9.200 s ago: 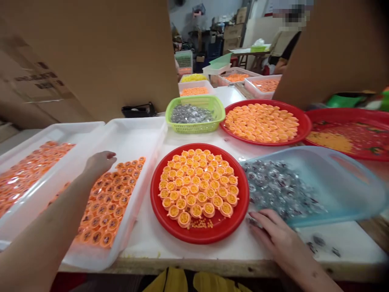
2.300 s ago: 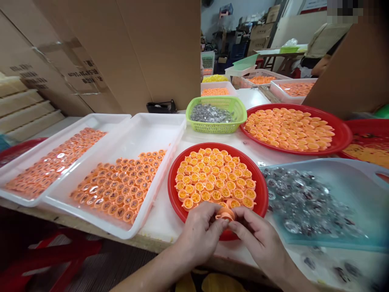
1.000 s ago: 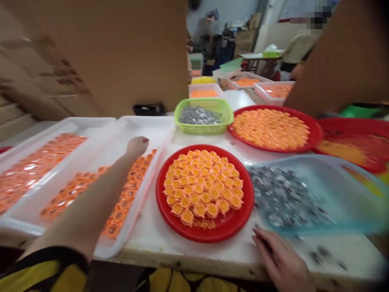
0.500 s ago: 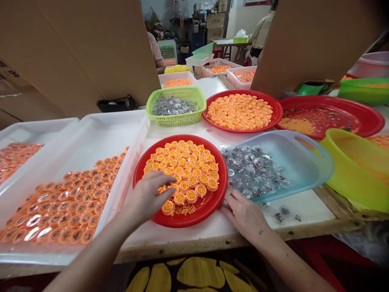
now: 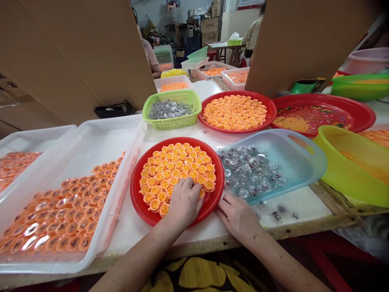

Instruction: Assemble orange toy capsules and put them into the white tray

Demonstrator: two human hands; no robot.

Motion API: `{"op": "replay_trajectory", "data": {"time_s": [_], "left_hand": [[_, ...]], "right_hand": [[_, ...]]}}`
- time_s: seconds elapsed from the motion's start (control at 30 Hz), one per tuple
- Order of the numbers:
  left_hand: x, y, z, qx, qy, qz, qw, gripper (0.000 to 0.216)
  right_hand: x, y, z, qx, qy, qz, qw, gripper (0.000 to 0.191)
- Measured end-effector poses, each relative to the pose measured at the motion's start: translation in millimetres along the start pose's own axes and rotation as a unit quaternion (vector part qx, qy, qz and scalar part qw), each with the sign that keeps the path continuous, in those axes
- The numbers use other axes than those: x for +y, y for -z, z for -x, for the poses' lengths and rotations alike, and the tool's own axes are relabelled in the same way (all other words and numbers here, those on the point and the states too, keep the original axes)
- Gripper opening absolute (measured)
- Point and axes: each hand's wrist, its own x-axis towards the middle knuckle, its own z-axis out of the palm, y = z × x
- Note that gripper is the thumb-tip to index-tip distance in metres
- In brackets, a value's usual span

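Note:
A red round plate point(image 5: 138, 200) in front of me holds several small orange cups with yellow filling point(image 5: 170, 166). My left hand point(image 5: 184, 200) lies palm down on the near cups of that plate, fingers curled over them; what it grips is hidden. My right hand point(image 5: 238, 213) rests on the white table between the plate and a tilted blue tray point(image 5: 304, 162) of shiny clear pieces point(image 5: 247, 170), fingertips at the tray's near corner. A white tray point(image 5: 100, 142) to the left holds rows of capped orange cups point(image 5: 60, 215).
A second white tray point(image 5: 27, 142) sits far left. Behind are a green basket point(image 5: 173, 107) of clear pieces, a red plate of orange cups point(image 5: 235, 111), another red plate point(image 5: 325, 115) and a yellow-green bowl point(image 5: 349, 166). Cardboard panels point(image 5: 75, 52) stand at the back. A person sits beyond.
My left hand slid right along the plate's near rim and now covers the nearest cups. My right hand stayed by the blue tray's corner. The view shifted slightly.

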Motion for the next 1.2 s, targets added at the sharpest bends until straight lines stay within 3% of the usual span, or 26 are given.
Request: {"op": "replay_trajectory", "data": {"time_s": [0.17, 0.27, 0.37, 0.5, 0.63, 0.8, 1.0, 1.1, 1.13, 1.2], "left_hand": [[1.0, 8.3, 7.3, 0.011, -0.023, 0.092, 0.995, 0.022], [2.9, 19.4, 9.5, -0.049, -0.023, 0.152, 0.987, 0.022], [3.5, 30.4, 10.3, -0.084, -0.008, 0.196, 0.977, 0.023], [1.1, 41.0, 11.2, -0.056, 0.037, 0.225, 0.972, 0.025], [-2.8, 44.9, 10.3, -0.062, 0.037, 0.219, 0.973, 0.023], [-13.9, 41.6, 6.5, -0.019, 0.074, 0.209, 0.975, 0.029], [-26.0, 36.9, 5.5, -0.02, 0.083, 0.208, 0.974, 0.024], [-24.0, 39.7, 9.2, -0.036, 0.121, 0.342, 0.931, 0.024], [-23.1, 39.6, 10.9, -0.054, 0.132, 0.42, 0.896, 0.025], [-20.9, 36.9, 14.5, -0.087, 0.138, 0.586, 0.794, 0.027]], "right_hand": [[4.3, 3.5, 4.9, -0.011, 0.024, -0.011, 1.0, 0.02], [3.9, 4.3, 6.2, -0.025, 0.09, 0.005, 0.996, 0.017], [4.7, 3.0, 7.2, -0.045, 0.098, 0.047, 0.993, 0.013], [11.4, 5.8, 11.5, -0.058, 0.086, 0.045, 0.994, 0.009], [17.2, 13.7, 15.4, -0.04, 0.09, -0.004, 0.995, 0.015], [17.9, 13.6, 14.9, -0.031, 0.11, -0.046, 0.992, 0.02], [19.3, 7.1, 14.4, -0.054, 0.129, -0.071, 0.988, 0.02], [18.3, 12.1, 15.2, -0.049, 0.09, -0.131, 0.986, 0.023], [17.4, 15.5, 15.4, -0.049, 0.061, -0.169, 0.982, 0.022], [15.2, 23.7, 15.2, -0.055, -0.013, -0.274, 0.96, 0.018]]}}
